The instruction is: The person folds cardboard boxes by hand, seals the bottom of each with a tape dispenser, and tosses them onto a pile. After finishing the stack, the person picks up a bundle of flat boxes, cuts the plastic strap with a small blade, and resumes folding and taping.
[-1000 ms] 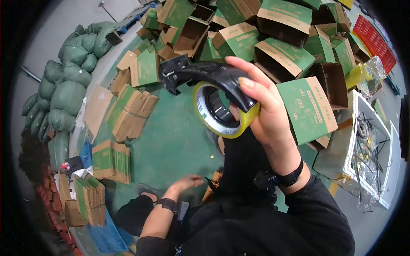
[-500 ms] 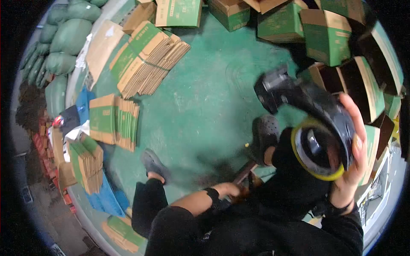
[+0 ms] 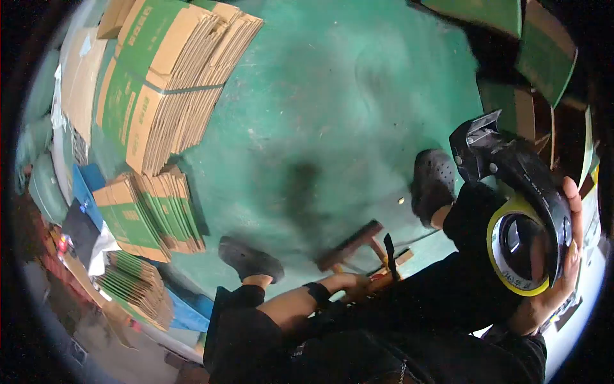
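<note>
A black tape dispenser [image 3: 521, 169] with a wide roll of tape [image 3: 519, 246], yellow at its rim, is held up on the right. Fingers of my right hand [image 3: 563, 269] wrap round the dispenser's outer side. Low in the middle, my left hand [image 3: 358, 285] is closed at a small wooden stool [image 3: 350, 246] with a dark top bar. Its fingers are partly hidden, and whatever they grip is too small to make out. A black strap-like piece [image 3: 390, 256] stands up just beside that hand.
Strapped flat cartons [image 3: 173, 83] lie at the upper left, with more folded cartons [image 3: 150, 214] below them. Green-and-brown boxes [image 3: 547, 57] stand at the upper right. My feet in dark clogs [image 3: 433, 187] rest on the green floor [image 3: 288, 128]. Blue sheeting [image 3: 188, 310] lies at the lower left.
The view has shifted, bringing the left cartons closer. My right hand and the dispenser now appear farther right and slightly lower. More of the stool shows beside my left hand.
</note>
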The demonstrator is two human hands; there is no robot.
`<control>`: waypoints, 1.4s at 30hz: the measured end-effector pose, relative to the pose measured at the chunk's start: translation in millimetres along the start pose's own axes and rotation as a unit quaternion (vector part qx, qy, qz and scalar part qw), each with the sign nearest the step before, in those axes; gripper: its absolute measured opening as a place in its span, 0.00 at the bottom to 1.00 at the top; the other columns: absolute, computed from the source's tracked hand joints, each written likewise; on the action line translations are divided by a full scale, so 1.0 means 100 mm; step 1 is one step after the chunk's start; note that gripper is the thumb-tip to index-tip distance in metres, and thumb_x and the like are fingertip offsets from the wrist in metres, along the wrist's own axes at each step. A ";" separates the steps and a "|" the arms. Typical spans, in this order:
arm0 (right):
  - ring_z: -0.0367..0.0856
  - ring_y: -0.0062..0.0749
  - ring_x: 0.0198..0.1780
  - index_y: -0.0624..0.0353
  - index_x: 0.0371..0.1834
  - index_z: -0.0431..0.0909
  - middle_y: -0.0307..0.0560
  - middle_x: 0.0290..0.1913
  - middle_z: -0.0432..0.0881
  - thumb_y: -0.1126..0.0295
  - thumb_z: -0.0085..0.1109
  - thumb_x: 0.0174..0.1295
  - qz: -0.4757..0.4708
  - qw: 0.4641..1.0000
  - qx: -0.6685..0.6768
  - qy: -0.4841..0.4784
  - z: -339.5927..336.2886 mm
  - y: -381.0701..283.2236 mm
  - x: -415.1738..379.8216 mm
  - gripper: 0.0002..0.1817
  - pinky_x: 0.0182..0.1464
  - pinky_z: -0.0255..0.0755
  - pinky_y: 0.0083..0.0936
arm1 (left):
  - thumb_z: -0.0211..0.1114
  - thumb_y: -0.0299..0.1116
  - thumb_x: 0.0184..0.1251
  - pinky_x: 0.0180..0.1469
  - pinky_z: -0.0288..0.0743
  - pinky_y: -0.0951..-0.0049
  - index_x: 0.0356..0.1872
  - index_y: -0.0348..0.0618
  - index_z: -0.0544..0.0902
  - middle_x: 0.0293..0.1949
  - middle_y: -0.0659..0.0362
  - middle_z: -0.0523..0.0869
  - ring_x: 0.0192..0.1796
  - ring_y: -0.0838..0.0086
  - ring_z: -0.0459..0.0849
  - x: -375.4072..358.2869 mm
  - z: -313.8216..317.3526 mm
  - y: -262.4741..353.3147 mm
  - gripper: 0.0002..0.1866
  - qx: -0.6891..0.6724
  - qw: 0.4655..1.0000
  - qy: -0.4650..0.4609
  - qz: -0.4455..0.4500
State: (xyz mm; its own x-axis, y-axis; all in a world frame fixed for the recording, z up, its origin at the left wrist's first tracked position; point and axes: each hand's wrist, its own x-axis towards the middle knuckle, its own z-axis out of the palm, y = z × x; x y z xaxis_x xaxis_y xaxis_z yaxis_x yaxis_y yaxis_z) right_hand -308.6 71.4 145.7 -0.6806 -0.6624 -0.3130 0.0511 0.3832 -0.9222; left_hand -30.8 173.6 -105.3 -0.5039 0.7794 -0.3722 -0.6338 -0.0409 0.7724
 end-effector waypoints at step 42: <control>0.76 0.51 0.44 0.55 0.64 0.53 0.61 0.45 0.75 0.71 0.56 0.53 -0.276 0.881 -0.356 -0.146 2.27 1.54 -0.32 0.34 0.46 0.68 0.34 | 0.62 0.30 0.49 0.42 0.72 0.73 0.35 0.36 0.80 0.32 0.55 0.82 0.37 0.73 0.79 -5.16 2.64 -1.98 0.12 -0.135 0.269 0.951 -0.070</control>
State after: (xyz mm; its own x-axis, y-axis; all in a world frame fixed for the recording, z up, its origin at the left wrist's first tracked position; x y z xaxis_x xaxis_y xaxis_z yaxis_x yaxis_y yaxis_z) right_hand -113.1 5.5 -37.3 -0.2360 -0.9718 -0.0023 -0.7707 0.1886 -0.6086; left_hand 509.8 -55.6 69.4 0.3097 -0.9342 -0.1769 -0.6143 -0.3386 0.7128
